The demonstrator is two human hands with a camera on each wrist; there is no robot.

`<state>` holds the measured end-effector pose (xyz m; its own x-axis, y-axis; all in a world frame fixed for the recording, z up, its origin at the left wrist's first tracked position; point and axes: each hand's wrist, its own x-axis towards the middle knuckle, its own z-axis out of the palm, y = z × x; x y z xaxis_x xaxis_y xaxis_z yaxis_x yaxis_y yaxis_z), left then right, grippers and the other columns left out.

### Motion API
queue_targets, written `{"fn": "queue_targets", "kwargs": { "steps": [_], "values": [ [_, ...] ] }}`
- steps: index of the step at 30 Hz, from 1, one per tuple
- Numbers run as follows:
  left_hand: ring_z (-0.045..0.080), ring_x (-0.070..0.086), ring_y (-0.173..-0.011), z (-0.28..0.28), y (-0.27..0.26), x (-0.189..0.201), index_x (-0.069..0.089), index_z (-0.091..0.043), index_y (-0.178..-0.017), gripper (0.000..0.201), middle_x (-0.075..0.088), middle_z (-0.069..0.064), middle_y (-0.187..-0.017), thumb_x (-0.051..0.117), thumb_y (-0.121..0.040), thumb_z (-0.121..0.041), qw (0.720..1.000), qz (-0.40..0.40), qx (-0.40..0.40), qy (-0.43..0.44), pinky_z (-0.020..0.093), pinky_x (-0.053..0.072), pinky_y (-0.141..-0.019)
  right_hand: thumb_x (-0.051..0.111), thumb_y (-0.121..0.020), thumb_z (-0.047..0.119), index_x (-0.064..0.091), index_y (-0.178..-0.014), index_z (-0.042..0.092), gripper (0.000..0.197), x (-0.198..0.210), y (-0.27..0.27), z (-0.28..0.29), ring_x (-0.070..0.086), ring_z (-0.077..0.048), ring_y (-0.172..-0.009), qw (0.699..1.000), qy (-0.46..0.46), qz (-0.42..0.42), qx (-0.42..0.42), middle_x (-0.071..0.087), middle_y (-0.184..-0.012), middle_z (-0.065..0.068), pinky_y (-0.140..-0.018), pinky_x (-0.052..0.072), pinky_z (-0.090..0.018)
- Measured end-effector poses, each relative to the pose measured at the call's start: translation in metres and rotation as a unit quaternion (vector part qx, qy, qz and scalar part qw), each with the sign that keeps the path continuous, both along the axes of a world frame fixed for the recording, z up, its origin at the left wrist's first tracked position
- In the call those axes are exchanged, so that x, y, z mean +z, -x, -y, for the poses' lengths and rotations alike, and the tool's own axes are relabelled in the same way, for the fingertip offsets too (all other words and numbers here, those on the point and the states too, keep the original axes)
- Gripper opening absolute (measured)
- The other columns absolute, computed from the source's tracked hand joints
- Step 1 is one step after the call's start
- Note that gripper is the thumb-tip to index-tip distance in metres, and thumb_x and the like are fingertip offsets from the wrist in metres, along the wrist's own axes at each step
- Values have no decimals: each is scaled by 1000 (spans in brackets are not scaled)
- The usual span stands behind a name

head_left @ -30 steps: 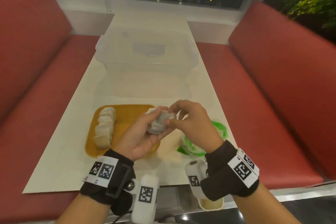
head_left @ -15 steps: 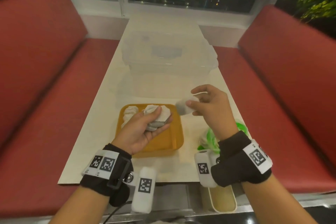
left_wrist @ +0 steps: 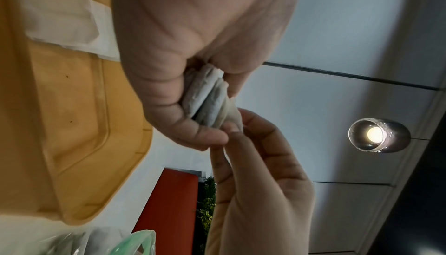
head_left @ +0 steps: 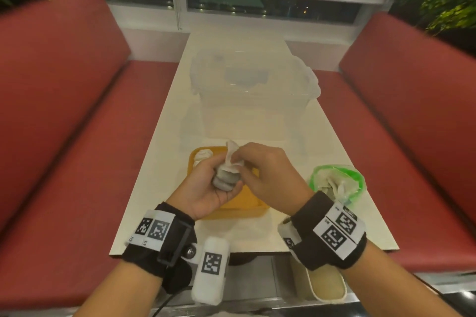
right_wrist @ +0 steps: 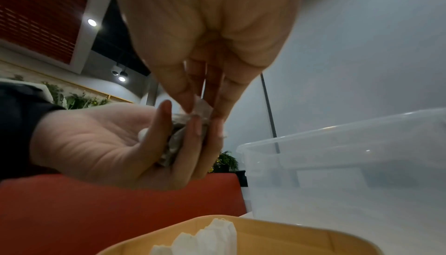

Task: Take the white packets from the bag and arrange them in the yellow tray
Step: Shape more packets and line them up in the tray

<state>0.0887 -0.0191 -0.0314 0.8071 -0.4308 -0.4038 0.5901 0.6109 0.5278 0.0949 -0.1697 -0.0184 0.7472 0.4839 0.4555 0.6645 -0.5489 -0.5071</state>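
A small stack of white packets (head_left: 225, 179) is gripped in the curled left hand (head_left: 206, 188) above the yellow tray (head_left: 242, 204), and the top packet (head_left: 233, 156) is pinched by the right hand (head_left: 268, 172). A lower packet could be dragged loose with it and dropped on the table (head_left: 257, 237) beside the bag (head_left: 337, 183), near the table's right edge.

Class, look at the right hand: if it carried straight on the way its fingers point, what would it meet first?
The right hand points leftward at the stack of white packets gripped in the left hand; its fingertips already pinch the top packet, so nothing lies between.
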Motion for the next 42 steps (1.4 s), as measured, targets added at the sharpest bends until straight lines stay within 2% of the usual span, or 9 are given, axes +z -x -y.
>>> {"fn": "queue_targets", "kwargs": {
  "steps": [4,8,13,19,25,29,33,39,42],
  "values": [
    [7,55,-44,-8,4,0,61,-5,-90,30,65,8,-74,47,-97,-31,1000,7,4,2,19,54,-52,65,-79,8,67,-101,11,23,0,0,1,61,-14,-78,999,23,-20,39,64,-92,0,-72,49,-25],
    [12,62,-63,-14,8,-1,65,-9,-94,30,68,9,-84,57,-84,-37,1000,3,-11,-26,21,53,-57,67,-78,10,70,-95,13,17,-2,-6,-3,60,-16,-74,997,49,-29,43,63,-86,1,-69,51,-34],
    [13,60,-63,-21,12,-2,68,-17,-104,53,63,5,-79,62,-72,-59,997,8,-5,-82,17,50,-41,71,-83,9,73,-85,10,3,8,-14,-4,63,-7,-75,987,-85,-137,-7,67,-79,5,-71,53,-22],
    [9,59,-63,-31,13,-7,62,-12,-108,74,63,2,-73,57,-64,-71,989,2,11,-145,15,46,-37,64,-89,8,73,-94,0,12,18,-26,-3,69,-31,-85,945,-152,-288,-37,71,-88,-19,-67,59,-29],
    [14,65,-78,-48,17,-10,66,-14,-101,42,67,1,-82,71,-73,-45,967,75,105,-218,19,52,-50,56,-93,3,71,-97,5,15,32,-42,2,67,-29,-79,975,-50,-207,-68,69,-89,-16,-61,60,-29],
    [12,68,-87,-56,13,-4,68,-21,-108,26,71,-3,-99,73,-83,-23,893,217,153,-364,25,54,-60,56,-92,4,71,-99,11,18,42,-46,0,63,-18,-74,981,69,-179,-26,67,-89,-7,-59,56,-24],
    [9,68,-93,-47,8,4,69,-26,-110,35,72,-5,-101,77,-76,-20,821,339,77,-453,25,57,-73,58,-90,5,71,-96,12,16,49,-44,-17,56,2,-67,976,105,-189,34,64,-82,7,-56,44,-9],
    [18,63,-73,-46,7,-9,70,-11,-83,16,68,15,-80,72,-71,-20,821,287,96,-485,31,50,-63,68,-86,11,71,-91,10,6,48,-44,-35,57,-7,-60,973,133,-178,60,66,-78,-3,-50,47,-13],
    [14,62,-73,-56,10,-14,72,-14,-80,7,68,2,-76,69,-78,-9,819,268,106,-497,31,48,-62,69,-84,10,71,-87,6,5,43,-46,-40,53,-8,-56,969,194,-143,51,65,-74,-6,-52,49,-24]
  ]
}}
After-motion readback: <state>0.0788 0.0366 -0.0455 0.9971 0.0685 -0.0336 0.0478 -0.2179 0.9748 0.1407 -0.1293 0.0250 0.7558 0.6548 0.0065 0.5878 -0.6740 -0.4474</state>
